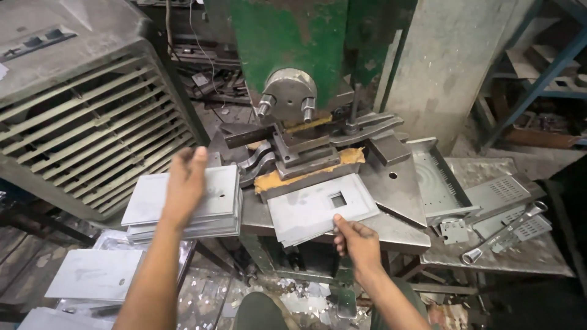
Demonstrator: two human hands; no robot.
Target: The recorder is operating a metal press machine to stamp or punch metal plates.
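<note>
A flat grey metal plate (323,208) with a square cutout lies under the press; the right hand (356,239) pinches its near edge, while the left hand (185,183), fingers apparently loosely extended, rests on the plate stack (221,211).

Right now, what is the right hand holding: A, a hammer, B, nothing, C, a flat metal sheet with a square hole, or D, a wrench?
C: the right hand grips the near edge of a flat metal sheet with a square hole, lying at the press; the wrench lies untouched on the table to the right.
</note>
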